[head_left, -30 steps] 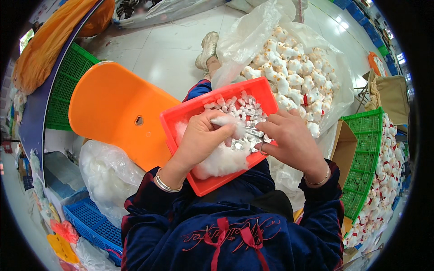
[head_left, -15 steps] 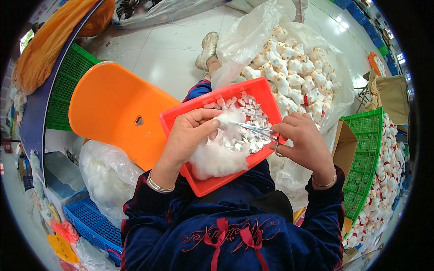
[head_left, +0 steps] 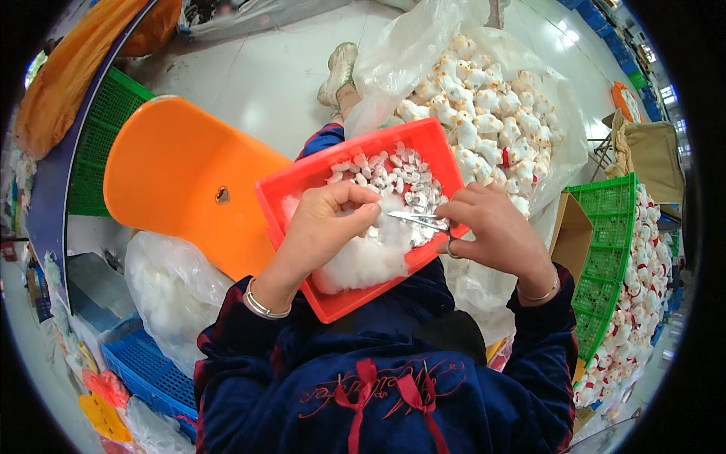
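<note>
My left hand (head_left: 321, 233) is over the red tray (head_left: 333, 309), its thumb and forefinger pinched together. Whatever lies between those fingertips is too small or hidden to make out. In my right hand (head_left: 495, 231) are silver forceps (head_left: 417, 219) with finger loops, their slender tips slightly apart and pointing toward my left fingertips. White stuffing fluff (head_left: 363, 263) fills the tray's near part, below both hands. Small white and silvery pieces (head_left: 414, 180) are heaped in its far part. The tray rests tilted on my lap.
A clear plastic bag (head_left: 563, 136) of small white plush toys (head_left: 495, 113) stands ahead right. To the left are an orange chair (head_left: 178, 174), a bag of fluff (head_left: 170, 291) and a blue crate (head_left: 147, 371). A green crate (head_left: 605, 257) and cardboard box (head_left: 571, 234) stand right.
The tuft of fluff between my left fingertips and the forceps no longer shows there. My left fingers have shifted slightly toward the right and nearer. The forceps tips have drawn back a little.
</note>
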Demonstrator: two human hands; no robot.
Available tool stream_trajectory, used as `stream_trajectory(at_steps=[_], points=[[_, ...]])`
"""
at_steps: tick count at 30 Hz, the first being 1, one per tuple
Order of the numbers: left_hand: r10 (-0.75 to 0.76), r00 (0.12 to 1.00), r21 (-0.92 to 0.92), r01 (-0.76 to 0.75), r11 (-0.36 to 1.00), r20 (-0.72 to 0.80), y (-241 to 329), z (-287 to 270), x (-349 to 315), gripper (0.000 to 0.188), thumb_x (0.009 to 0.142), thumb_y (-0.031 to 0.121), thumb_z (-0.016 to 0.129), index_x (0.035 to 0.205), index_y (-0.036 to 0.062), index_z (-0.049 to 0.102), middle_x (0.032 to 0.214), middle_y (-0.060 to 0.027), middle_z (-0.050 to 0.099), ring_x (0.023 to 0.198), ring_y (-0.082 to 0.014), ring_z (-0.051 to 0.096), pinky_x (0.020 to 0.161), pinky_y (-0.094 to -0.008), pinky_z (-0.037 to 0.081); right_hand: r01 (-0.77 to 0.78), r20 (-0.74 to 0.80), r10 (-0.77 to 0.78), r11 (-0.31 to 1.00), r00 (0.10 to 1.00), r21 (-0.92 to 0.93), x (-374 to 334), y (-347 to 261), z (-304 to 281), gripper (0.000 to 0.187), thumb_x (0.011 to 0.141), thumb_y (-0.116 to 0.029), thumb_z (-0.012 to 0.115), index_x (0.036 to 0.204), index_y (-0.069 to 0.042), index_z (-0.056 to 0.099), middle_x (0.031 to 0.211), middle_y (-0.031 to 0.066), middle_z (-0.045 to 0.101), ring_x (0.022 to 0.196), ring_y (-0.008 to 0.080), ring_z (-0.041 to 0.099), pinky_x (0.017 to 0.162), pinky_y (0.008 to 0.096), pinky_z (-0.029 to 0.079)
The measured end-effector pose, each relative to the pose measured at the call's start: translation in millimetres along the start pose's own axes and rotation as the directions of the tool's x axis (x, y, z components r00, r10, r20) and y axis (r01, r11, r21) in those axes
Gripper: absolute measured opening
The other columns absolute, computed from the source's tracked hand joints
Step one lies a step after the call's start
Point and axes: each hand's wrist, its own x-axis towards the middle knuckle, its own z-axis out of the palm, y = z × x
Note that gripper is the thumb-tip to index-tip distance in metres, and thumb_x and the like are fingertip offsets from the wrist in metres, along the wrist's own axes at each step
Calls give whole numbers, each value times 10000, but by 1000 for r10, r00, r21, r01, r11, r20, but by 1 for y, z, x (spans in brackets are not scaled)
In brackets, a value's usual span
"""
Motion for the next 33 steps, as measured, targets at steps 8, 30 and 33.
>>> stream_trajectory(at_steps=[8,30,33], points=[[104,992,56,-101,993,-74,-22,6,1,147,939,43,692,1080,3,699,931,10,689,831,-24,596,719,-192,479,10,-185,-21,998,983,-62,-5,-4,-8,490,663,-209,844,1108,-71,692,1046,89,646,1079,309,573,915,429,466],[78,996,-14,-78,997,43,-21,-26,-3,157,967,88,695,1094,-3,709,923,9,698,794,-53,628,737,-214,515,31,-20,-32,999,999,-7,23,-10,9,323,755,-228,797,1041,-93,729,949,94,689,968,317,645,854,436,495],[102,995,-83,-103,991,-16,-20,-29,-7,144,966,88,689,1085,7,696,947,8,701,813,-52,632,754,-215,517,30,30,-31,999,999,31,18,-9,-3,297,761,-216,804,1007,-67,728,915,108,707,899,320,675,799,425,519]])
